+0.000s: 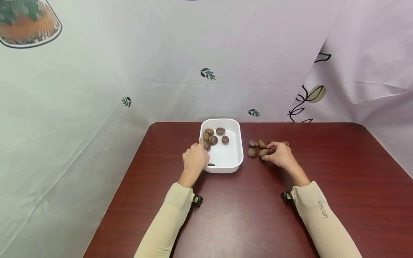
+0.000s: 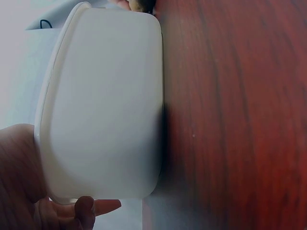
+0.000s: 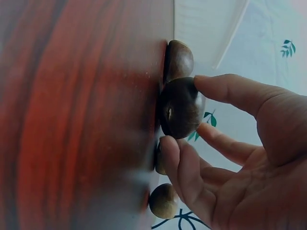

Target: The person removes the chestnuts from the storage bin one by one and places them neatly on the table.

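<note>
A white rectangular tray (image 1: 222,157) holds several brown chestnuts (image 1: 213,140), mostly towards its far left part. My left hand (image 1: 195,157) grips the tray's left rim, with one finger stretched forward along the edge. In the left wrist view the outer wall of the tray (image 2: 105,105) fills much of the picture, and curled fingers (image 2: 85,211) show beside it. To the right of the tray, my right hand (image 1: 280,154) pinches a dark chestnut (image 3: 181,108) between thumb and fingers, low over the table. Other chestnuts (image 1: 253,153) lie around that hand, some partly hidden by it.
The dark red wooden table (image 1: 232,215) extends towards the front and to both sides. Behind it and to the left hangs a pale cloth (image 1: 174,96) with leaf prints. The tray stands close to the table's far edge.
</note>
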Available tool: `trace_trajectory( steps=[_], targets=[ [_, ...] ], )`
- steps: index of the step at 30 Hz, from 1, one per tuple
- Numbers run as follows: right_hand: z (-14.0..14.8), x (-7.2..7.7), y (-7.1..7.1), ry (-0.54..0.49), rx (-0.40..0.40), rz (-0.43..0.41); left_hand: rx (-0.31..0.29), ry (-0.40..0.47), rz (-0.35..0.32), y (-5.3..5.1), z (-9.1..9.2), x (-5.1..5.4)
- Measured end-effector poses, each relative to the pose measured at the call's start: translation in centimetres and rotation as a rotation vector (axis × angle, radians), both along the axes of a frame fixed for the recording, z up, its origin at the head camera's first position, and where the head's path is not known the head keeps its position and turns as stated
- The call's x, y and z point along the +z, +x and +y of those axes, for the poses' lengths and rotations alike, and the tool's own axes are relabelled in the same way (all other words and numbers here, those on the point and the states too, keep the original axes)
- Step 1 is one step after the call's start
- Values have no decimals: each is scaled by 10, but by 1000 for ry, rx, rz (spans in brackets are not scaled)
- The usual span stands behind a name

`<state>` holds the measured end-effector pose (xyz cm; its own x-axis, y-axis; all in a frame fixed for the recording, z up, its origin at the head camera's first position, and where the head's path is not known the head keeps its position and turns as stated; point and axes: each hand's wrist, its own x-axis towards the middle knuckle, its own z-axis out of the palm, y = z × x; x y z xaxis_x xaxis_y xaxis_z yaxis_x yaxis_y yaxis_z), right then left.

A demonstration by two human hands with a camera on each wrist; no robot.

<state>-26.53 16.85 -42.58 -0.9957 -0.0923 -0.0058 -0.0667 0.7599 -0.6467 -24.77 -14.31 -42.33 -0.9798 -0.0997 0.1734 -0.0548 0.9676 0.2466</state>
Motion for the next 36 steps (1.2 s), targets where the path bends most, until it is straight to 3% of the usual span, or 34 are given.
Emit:
trace_trajectory(
  steps=[9,14,21,29,36],
  targets=[
    [-8,13,7,-8,-13,58,-7,-4,8,1,0,1],
    [-31,26,8,-83,31,120,0,5,11,1,-1,2],
    [-61,38,10,-131,59,127,-8,4,29,2,0,0],
    [-91,37,13,-190,137,161,-13,-2,45,1,-1,-1],
    [-119,29,16,-268,220,99,-8,9,38,0,-1,-1]
  ],
)
